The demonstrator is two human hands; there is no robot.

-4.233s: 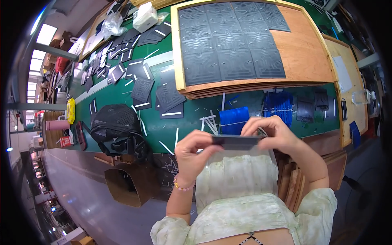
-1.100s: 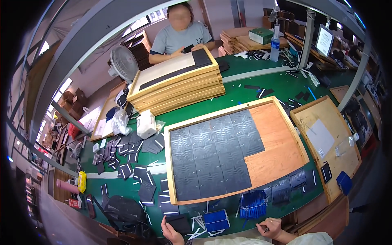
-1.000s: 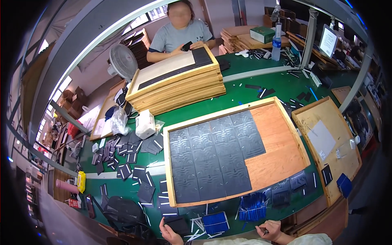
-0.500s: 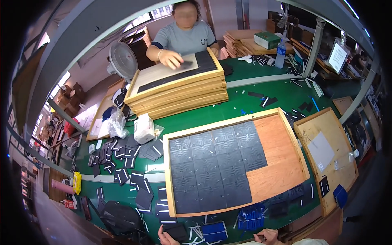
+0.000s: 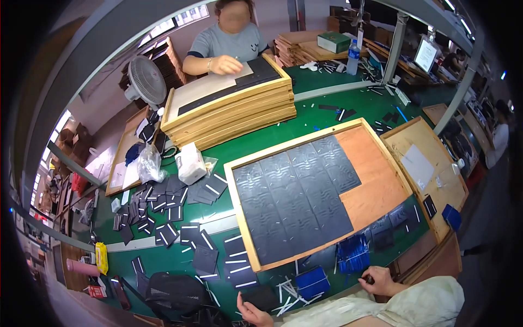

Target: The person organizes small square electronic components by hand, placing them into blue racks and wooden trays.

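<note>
The wooden tray (image 5: 376, 188) sits in the middle of the green table (image 5: 327, 103), its left part tiled with dark embossed squares (image 5: 297, 204) and its right part bare wood. Both of the person's hands lie below the tray's near rim, at the table's near edge.

The left hand (image 5: 251, 312) is below the tray's near-left corner, fingers loosely spread and resting just beside a dark flat piece (image 5: 260, 297) on the table; whether it actually grips that piece cannot be told. Scattered white strips (image 5: 286, 291) lie between this hand and the tray, and a small blue square piece (image 5: 312, 282) lies just to their right.

The right hand (image 5: 376, 279) is below the tray's near-right part, curled narrowly around a small dark object (image 5: 368, 280) that is too small to identify. Just above it, touching the tray's near rim, is a blue rack-like piece (image 5: 351, 253).

Left of the tray, many dark squares with white strips (image 5: 174, 218) are strewn over the table, with a white box (image 5: 190, 162) and a clear plastic bag (image 5: 150, 166) beyond them. Beyond the tray's far rim stands a stack of wooden trays (image 5: 234, 117), where another person's hand (image 5: 226, 64) rests on the top one. A black bag (image 5: 174, 291) lies well left of the left hand.
</note>
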